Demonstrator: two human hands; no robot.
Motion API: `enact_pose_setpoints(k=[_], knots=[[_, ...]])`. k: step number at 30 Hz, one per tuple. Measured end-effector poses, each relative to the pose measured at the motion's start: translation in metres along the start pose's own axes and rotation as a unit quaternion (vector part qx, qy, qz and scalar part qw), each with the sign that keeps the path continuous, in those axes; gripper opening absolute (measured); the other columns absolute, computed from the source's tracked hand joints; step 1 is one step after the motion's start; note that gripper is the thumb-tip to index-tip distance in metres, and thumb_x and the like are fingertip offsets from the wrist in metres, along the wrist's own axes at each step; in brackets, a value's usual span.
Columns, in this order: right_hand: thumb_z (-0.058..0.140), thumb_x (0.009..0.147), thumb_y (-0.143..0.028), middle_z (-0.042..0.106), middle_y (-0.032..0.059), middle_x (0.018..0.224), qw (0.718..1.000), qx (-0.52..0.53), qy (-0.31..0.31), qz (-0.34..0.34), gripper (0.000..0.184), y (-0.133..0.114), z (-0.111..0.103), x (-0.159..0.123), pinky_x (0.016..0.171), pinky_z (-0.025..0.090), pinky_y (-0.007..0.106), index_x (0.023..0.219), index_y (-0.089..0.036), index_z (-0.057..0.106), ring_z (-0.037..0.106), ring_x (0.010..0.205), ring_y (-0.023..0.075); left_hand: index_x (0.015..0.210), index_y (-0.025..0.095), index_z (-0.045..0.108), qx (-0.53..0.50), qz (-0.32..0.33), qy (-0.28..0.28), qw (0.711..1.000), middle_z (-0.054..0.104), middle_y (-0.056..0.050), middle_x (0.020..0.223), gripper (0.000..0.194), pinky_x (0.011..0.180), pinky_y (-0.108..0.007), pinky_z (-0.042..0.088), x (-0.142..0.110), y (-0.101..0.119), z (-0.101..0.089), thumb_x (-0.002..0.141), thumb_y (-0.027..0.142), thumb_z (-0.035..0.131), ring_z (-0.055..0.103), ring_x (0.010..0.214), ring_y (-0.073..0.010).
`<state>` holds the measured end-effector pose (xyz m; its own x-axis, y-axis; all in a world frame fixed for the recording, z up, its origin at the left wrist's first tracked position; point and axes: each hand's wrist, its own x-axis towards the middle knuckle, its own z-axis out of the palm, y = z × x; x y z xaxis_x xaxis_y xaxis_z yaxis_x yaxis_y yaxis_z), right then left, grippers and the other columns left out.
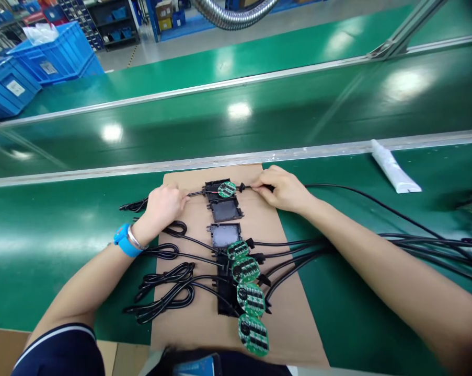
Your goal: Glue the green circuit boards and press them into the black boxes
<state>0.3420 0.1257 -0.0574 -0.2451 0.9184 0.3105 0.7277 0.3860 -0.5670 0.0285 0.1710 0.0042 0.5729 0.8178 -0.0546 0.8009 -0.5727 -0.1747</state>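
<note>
My left hand (pixel 163 204) is closed on the black cable (pixel 141 203) that leaves the left side of a black junction box (pixel 216 187) at the far end of a brown cardboard sheet (pixel 192 308). My right hand (pixel 280 188) pinches the cable (pixel 248 187) on the box's right side. A small round green circuit board (pixel 227 189) lies tilted in that box. An open black lid (pixel 225 210) sits just below it. Nearer me lies a row of several more black boxes (pixel 226 284) with green boards (pixel 250 298) and coiled cables (pixel 165 292).
The cardboard rests on a green conveyor belt (pixel 43 245) with metal rails. A bundle of black cables (pixel 435 248) trails off to the right. A white tube (pixel 394 168) lies at the right by the rail. Blue crates (pixel 43 57) stand far left.
</note>
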Motion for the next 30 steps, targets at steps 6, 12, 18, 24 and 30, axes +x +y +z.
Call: enact_pose_setpoints(k=[6, 12, 18, 24, 30], knots=[[0.054, 0.085, -0.03, 0.073, 0.0068, 0.087, 1.0, 0.0, 0.017, -0.003, 0.018, 0.0, 0.012, 0.003, 0.09, 0.045, 0.047, 0.078, -0.024, 0.07, 0.062, 0.085, 0.0258, 0.105, 0.02, 0.075, -0.002, -0.025, 0.016, 1.0, 0.065, -0.012, 0.095, 0.028, 0.058, -0.033, 0.045, -0.009, -0.009, 0.001, 0.096, 0.027, 0.049, 0.063, 0.086, -0.0282], [0.057, 0.086, -0.036, 0.071, 0.0093, 0.091, 0.999, -0.003, 0.019, -0.041, 0.021, -0.032, -0.005, -0.008, 0.086, 0.043, 0.044, 0.08, -0.022, 0.07, 0.059, 0.086, 0.0256, 0.118, 0.011, 0.067, -0.093, 0.107, 0.059, 0.988, 0.065, -0.016, 0.113, 0.031, 0.087, -0.043, 0.051, -0.037, -0.006, -0.013, 0.095, 0.025, 0.051, 0.06, 0.101, -0.0294], [0.043, 0.097, -0.054, 0.067, 0.0084, 0.089, 0.959, 0.135, -0.247, -0.017, 0.043, -0.097, -0.019, -0.044, 0.083, 0.042, 0.038, 0.084, -0.02, 0.065, 0.056, 0.091, 0.0236, 0.11, 0.019, 0.071, -0.259, 0.226, -0.008, 0.939, 0.068, -0.009, 0.105, 0.027, 0.09, -0.036, 0.051, -0.064, 0.003, -0.001, 0.098, 0.036, 0.054, 0.063, 0.098, -0.0219], [0.05, 0.093, -0.06, 0.062, 0.0093, 0.1, 0.948, 0.164, -0.269, 0.05, 0.041, -0.109, -0.013, -0.049, 0.087, 0.041, 0.041, 0.092, -0.02, 0.062, 0.051, 0.101, 0.026, 0.097, 0.019, 0.07, -0.327, 0.224, 0.052, 0.916, 0.063, -0.005, 0.087, 0.02, 0.074, -0.029, 0.05, -0.067, 0.009, -0.001, 0.098, 0.028, 0.053, 0.06, 0.081, -0.0164], [0.077, 0.073, -0.037, 0.051, 0.0065, 0.094, 0.962, 0.127, -0.239, 0.028, 0.035, -0.122, -0.007, -0.055, 0.078, 0.041, 0.034, 0.083, -0.02, 0.048, 0.044, 0.098, 0.0245, 0.094, 0.019, 0.066, -0.337, 0.225, 0.061, 0.912, 0.062, -0.006, 0.088, 0.016, 0.073, -0.028, 0.05, -0.076, 0.013, 0.003, 0.097, 0.025, 0.052, 0.059, 0.082, -0.0162]])
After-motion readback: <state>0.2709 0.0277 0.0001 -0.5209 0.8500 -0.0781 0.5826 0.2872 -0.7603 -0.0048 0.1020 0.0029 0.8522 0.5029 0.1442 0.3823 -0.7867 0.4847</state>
